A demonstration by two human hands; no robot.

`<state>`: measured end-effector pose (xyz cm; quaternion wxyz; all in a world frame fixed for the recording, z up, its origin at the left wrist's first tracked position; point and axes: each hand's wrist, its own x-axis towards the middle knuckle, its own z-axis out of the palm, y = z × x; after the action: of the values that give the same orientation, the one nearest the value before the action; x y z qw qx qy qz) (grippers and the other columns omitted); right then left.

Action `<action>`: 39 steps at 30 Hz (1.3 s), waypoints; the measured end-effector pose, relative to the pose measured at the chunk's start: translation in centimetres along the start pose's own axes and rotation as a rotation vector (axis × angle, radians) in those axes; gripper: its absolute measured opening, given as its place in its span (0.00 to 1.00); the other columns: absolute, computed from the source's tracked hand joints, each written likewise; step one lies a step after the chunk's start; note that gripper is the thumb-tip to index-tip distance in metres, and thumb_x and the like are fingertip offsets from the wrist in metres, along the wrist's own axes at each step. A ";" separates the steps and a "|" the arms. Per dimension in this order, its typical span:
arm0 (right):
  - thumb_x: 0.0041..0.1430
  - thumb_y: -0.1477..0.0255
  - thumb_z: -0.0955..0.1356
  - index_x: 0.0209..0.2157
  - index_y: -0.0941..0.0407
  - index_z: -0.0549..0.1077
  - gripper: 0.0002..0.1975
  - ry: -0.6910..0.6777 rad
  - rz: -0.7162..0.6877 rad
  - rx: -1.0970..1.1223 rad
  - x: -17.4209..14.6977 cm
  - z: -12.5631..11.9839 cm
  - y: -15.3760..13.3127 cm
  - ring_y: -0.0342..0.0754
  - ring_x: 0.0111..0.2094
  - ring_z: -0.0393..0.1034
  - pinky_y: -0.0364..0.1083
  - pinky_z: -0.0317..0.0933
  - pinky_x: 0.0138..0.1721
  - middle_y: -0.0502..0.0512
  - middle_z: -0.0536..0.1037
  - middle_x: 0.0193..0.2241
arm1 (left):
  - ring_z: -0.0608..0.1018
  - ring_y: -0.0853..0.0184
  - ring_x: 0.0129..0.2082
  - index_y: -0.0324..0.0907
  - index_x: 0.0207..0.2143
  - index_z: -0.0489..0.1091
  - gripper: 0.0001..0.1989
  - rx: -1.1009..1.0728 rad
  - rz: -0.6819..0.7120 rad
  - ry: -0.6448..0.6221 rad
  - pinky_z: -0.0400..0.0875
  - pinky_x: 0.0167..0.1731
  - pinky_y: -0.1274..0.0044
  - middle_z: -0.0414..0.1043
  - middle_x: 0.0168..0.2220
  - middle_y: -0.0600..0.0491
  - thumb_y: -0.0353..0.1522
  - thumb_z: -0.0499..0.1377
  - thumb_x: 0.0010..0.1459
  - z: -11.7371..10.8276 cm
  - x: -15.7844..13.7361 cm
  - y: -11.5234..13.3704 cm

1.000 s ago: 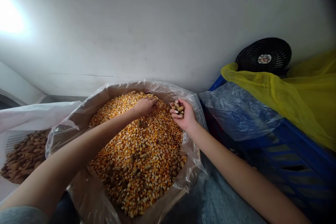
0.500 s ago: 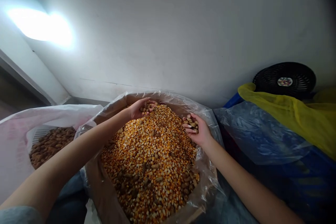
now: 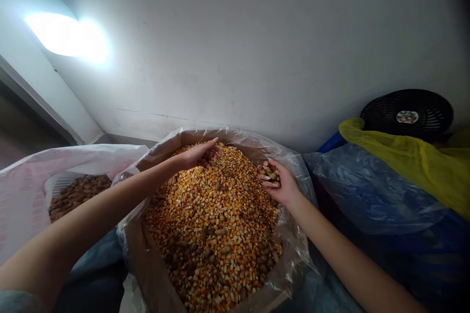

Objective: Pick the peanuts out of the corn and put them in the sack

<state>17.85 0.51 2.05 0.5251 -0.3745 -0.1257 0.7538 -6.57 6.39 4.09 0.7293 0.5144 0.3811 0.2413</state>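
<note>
Yellow-orange corn kernels [image 3: 227, 205] fill a large sack lined with clear plastic [image 3: 293, 234], and unshelled peanuts [image 3: 209, 254] lie scattered over them. My left hand [image 3: 200, 155] is at the far side of the heap, fingers curled around several peanuts, partly hidden by the palm. By the sack's right rim, my right hand [image 3: 282, 183] is turned palm up. Its fingers are closed round a small handful of peanuts [image 3: 271, 175], held just above the corn.
A white sack [image 3: 22, 190] of peanuts [image 3: 79, 195] stands at the left. To the right are a clear plastic bag [image 3: 370, 186], yellow mesh [image 3: 414, 156], blue crates and a black fan [image 3: 407, 113]. A pale wall [image 3: 235, 49] rises behind, with a bright light at upper left.
The whole view has shifted slightly, with things appearing a little further right. My left hand has turned more palm down over the corn. My right hand keeps its handful of peanuts.
</note>
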 end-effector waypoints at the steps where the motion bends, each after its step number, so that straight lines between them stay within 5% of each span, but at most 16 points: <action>1: 0.48 0.74 0.62 0.22 0.57 0.61 0.04 0.001 0.001 -0.003 0.0 0.0 0.0 0.35 0.13 0.54 0.31 0.40 0.06 0.51 0.67 0.20 | 0.65 0.75 0.16 0.39 0.29 0.66 0.23 0.024 -0.009 -0.002 0.60 0.17 0.80 0.61 0.20 0.56 0.50 0.48 0.49 0.0 -0.1 0.1; 12: 0.47 0.74 0.63 0.22 0.57 0.61 0.04 -0.014 0.005 -0.078 -0.1 0.2 0.2 0.35 0.13 0.53 0.31 0.40 0.06 0.50 0.67 0.19 | 0.65 0.74 0.16 0.38 0.21 0.65 0.26 0.342 0.186 0.088 0.61 0.17 0.80 0.63 0.19 0.52 0.50 0.44 0.51 0.3 -1.5 0.7; 22: 0.47 0.74 0.63 0.22 0.58 0.61 0.04 0.005 0.015 -0.085 -0.2 0.3 0.2 0.35 0.13 0.54 0.31 0.41 0.05 0.50 0.67 0.20 | 0.66 0.76 0.16 0.39 0.23 0.62 0.15 -0.271 0.012 0.191 0.62 0.16 0.82 0.62 0.20 0.56 0.42 0.53 0.50 -0.5 -1.6 -0.3; 27: 0.47 0.74 0.63 0.22 0.57 0.61 0.04 -0.008 0.013 -0.092 -0.2 0.3 0.2 0.35 0.13 0.54 0.31 0.41 0.05 0.50 0.67 0.20 | 0.68 0.78 0.19 0.38 0.29 0.66 0.04 -0.359 -0.002 0.258 0.67 0.21 0.84 0.66 0.24 0.56 0.29 0.57 0.48 -1.3 -1.6 -0.4; 39: 0.48 0.74 0.63 0.22 0.58 0.62 0.04 -0.015 0.021 -0.086 -0.1 0.1 0.2 0.36 0.14 0.55 0.32 0.42 0.05 0.51 0.67 0.20 | 0.69 0.77 0.21 0.38 0.32 0.65 0.08 -0.543 0.114 0.274 0.71 0.27 0.82 0.65 0.23 0.55 0.22 0.53 0.49 -1.4 -1.5 -0.5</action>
<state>17.69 0.37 2.07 0.4995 -0.3921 -0.1580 0.7562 -8.61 5.96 3.84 0.7673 0.2838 0.3678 0.4421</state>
